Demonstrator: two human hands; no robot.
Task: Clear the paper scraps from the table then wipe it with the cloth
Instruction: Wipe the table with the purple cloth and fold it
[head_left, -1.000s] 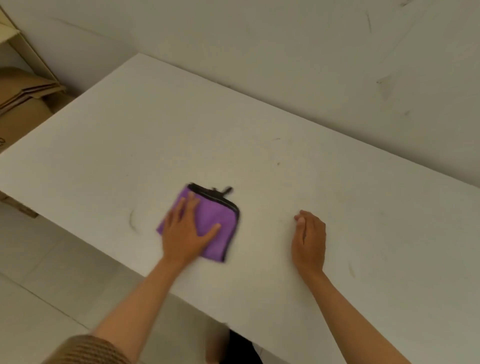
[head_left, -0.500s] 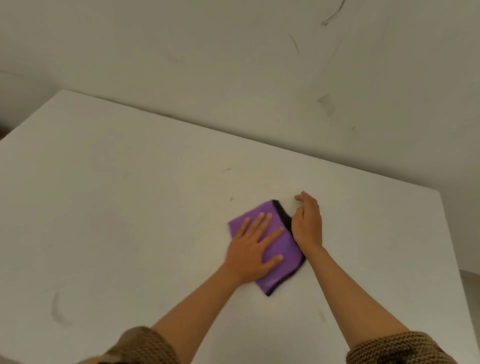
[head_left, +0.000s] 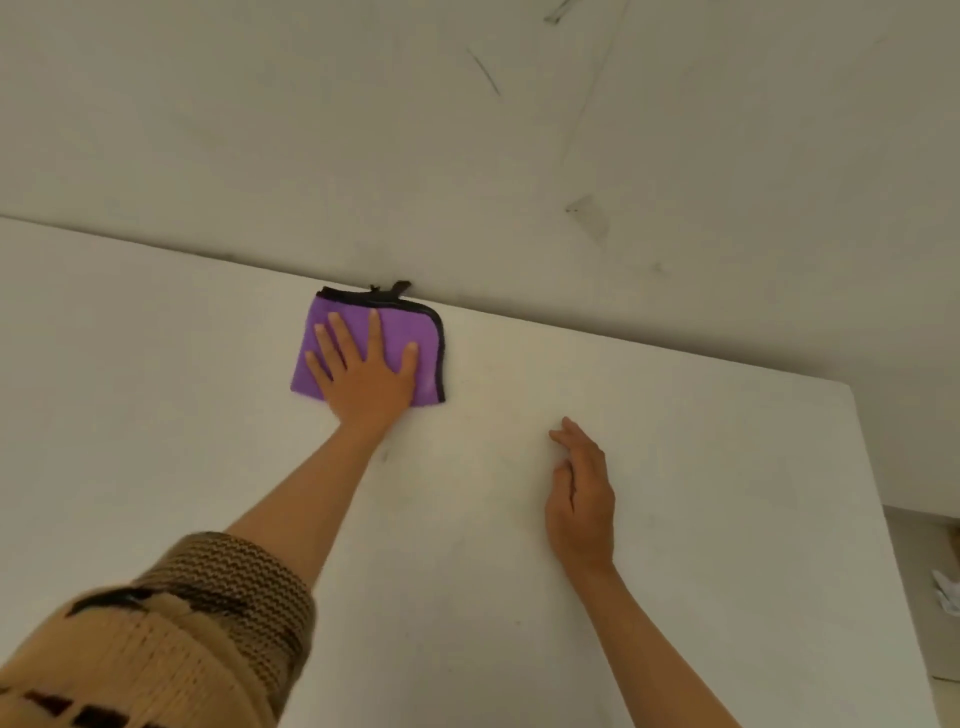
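A folded purple cloth (head_left: 415, 338) with a black hem lies on the white table (head_left: 701, 441), right against the far edge where the table meets the wall. My left hand (head_left: 366, 376) presses flat on the cloth, fingers spread. My right hand (head_left: 582, 499) rests flat on the bare tabletop, to the right of the cloth and nearer to me, holding nothing. No paper scraps show on the table.
A scuffed white wall (head_left: 467, 130) rises directly behind the table. The table's right edge runs down at the right, with floor beyond it and a crumpled white scrap (head_left: 948, 597) lying there. Faint dark marks dot the tabletop.
My left hand has pushed the cloth from beside my right hand away to the table's far edge by the wall. My right hand stayed flat on the table.
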